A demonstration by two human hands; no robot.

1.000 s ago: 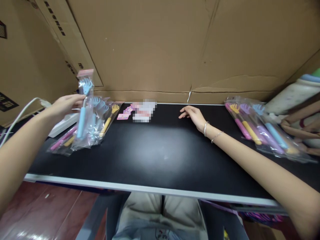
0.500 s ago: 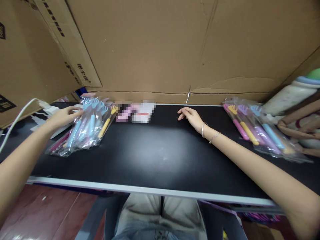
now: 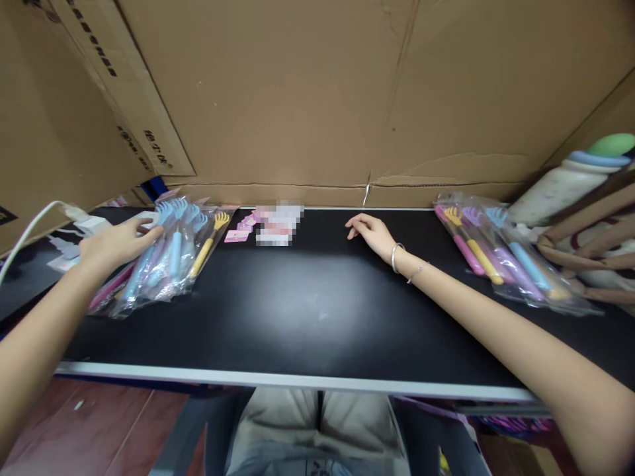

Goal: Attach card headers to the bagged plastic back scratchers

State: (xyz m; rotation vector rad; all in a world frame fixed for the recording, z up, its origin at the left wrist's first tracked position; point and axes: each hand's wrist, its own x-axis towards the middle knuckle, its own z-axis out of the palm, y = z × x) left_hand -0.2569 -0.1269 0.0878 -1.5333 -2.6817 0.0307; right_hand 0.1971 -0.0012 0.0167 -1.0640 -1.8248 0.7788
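Note:
My left hand (image 3: pixel 116 243) reaches over a pile of clear plastic bags holding back scratchers (image 3: pixel 174 254) on the left of the table. Its fingers are stretched out and slightly bent at the bags' left side, not closed round anything I can see. Light blue claw heads point toward the back, and a yellow back scratcher (image 3: pixel 204 250) lies along the pile's right side. Resting on the black tabletop right of the middle, my right hand (image 3: pixel 371 235) is empty, its fingers loosely bent and apart. A bracelet and a thin chain circle that wrist.
More bagged back scratchers (image 3: pixel 489 254) lie at the right, near a pale bottle (image 3: pixel 565 182) and a brown strapped bag (image 3: pixel 590 241). Small pink cards (image 3: pixel 238 234) sit at the back. A white charger and cable (image 3: pixel 92 223) are far left. Cardboard walls (image 3: pixel 297 92) enclose the table.
The view has shifted slightly, so everything sits a little further left. My left hand has edged slightly over the bags, while my right hand stays in the same pose.

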